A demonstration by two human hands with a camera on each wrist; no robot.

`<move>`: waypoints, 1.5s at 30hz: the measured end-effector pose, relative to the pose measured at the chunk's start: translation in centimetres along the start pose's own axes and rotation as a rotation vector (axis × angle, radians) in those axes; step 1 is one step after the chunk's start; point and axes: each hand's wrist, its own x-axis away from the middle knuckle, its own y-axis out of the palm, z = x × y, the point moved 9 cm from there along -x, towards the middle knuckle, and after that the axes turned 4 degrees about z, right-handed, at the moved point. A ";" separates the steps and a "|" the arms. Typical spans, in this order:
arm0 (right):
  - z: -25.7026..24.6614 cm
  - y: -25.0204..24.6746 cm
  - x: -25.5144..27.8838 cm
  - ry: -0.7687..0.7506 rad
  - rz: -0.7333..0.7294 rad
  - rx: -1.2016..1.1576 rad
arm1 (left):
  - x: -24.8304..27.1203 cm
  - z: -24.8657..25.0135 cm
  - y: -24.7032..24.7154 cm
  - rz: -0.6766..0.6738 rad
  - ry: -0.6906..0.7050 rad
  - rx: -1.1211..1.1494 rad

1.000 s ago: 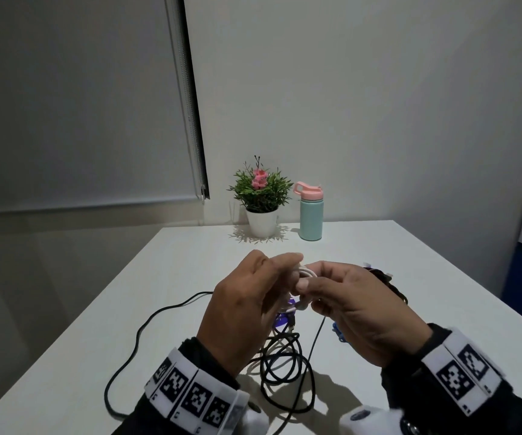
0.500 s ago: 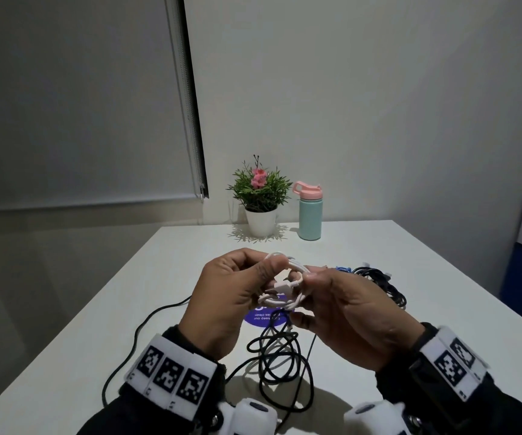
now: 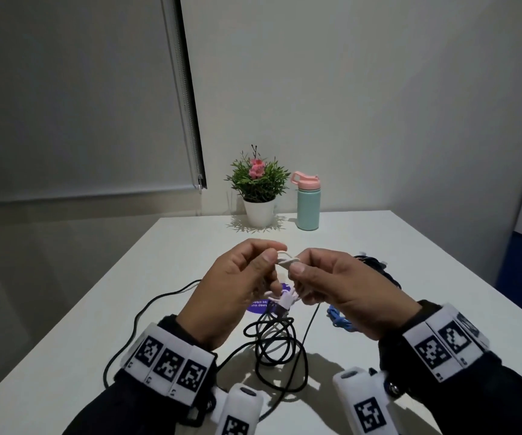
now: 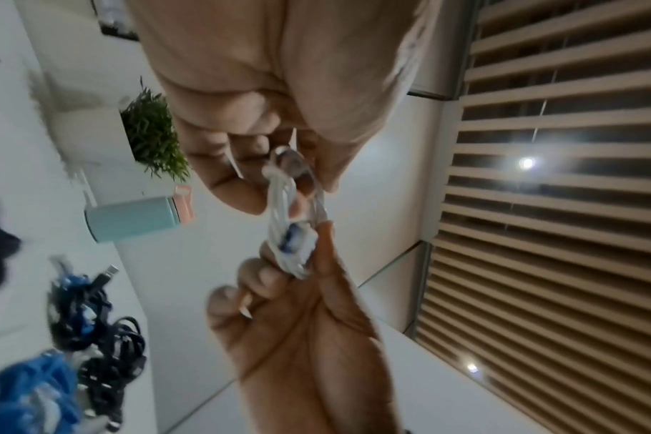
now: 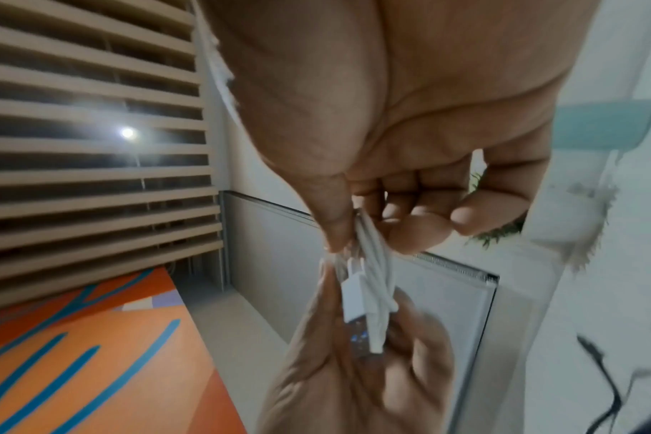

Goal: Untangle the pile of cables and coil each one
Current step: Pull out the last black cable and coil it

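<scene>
You are holding a small white cable (image 3: 285, 260) above the middle of the surface (image 3: 172, 246); your left hand (image 3: 237, 290) at 9 o'clock of the bundle and your right hand (image 3: 344, 290) at 3 o'clock are each pinching it, thumb against curled fingers, so both grips are pressed onto the same coil; the head view is showing only its top loops between the thumbs and a white plug end (image 3: 286, 301) dangling beneath; the right wrist view is showing what that hides, several strands gathered side by side with a flat white connector (image 5: 355, 293) lying along them; the left wrist view, blurred, is showing the bundle (image 4: 290, 223) crossing from one hand to the other; a loose black cable (image 3: 277, 350) is lying on the surface at 6 o'clock of your hands; a blue cable (image 3: 338, 318) and a dark tangle (image 3: 376, 265) are sitting at 3 o'clock, fuller in the left wrist view; a potted plant (image 3: 258, 189) and a bottle (image 3: 307, 200) are standing at 12 o'clock.
</scene>
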 end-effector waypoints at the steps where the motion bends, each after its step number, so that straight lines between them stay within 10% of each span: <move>1: 0.0 -0.6 -0.1 0.002 0.027 0.078 | 0.1 -0.2 -0.6 0.022 0.011 -0.080; 15: 5.2 -11.3 1.6 0.350 0.075 1.026 | 5.4 -5.4 -9.1 0.163 -0.145 -0.525; 25: 5.3 3.9 -1.7 0.036 -0.362 1.299 | 7.6 -10.6 -8.1 0.099 -0.556 -0.111; 29: 8.8 6.3 -2.4 0.146 -0.486 1.488 | 7.9 -10.6 -7.1 0.022 -0.544 -0.122; 35: 7.9 4.7 -3.9 0.144 -0.327 1.250 | 5.4 -8.6 -10.4 0.139 -0.295 -0.462; 40: 3.6 -3.0 -2.4 0.167 0.290 0.058 | 4.9 -8.5 -15.8 0.448 -0.245 -0.495; 45: 1.9 -7.6 2.6 -0.017 0.463 -0.555 | 5.1 -9.7 -18.4 0.579 -0.289 -0.390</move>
